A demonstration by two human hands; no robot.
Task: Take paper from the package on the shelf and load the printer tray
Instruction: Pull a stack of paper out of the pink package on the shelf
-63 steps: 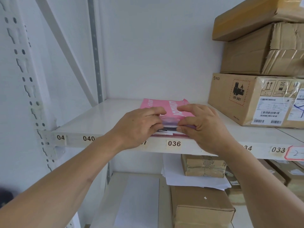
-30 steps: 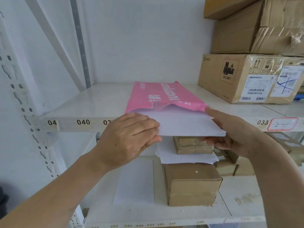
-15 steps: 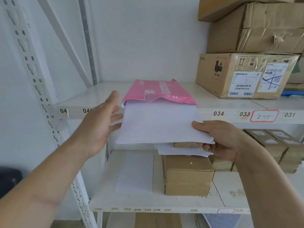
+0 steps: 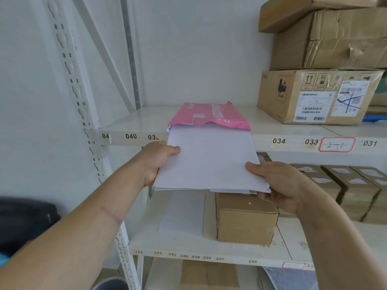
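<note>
Left fingers: thumb lies on top of the paper's left edge; the other fingers are hidden beneath the sheets, pinching them.
Right fingers: thumb presses on the paper's right edge near the front corner, the rest curl under it.
Left hand: grips the stack from the left side.
Right hand: grips it from the right.
Paper: a white stack between both hands, front end out past the shelf edge, far end inside the package.
Package: pink, torn open, just beyond the fingers on the shelf.
Box: brown, below the right fingers on the lower shelf.
Cartons: stacked up right of the package.
</note>
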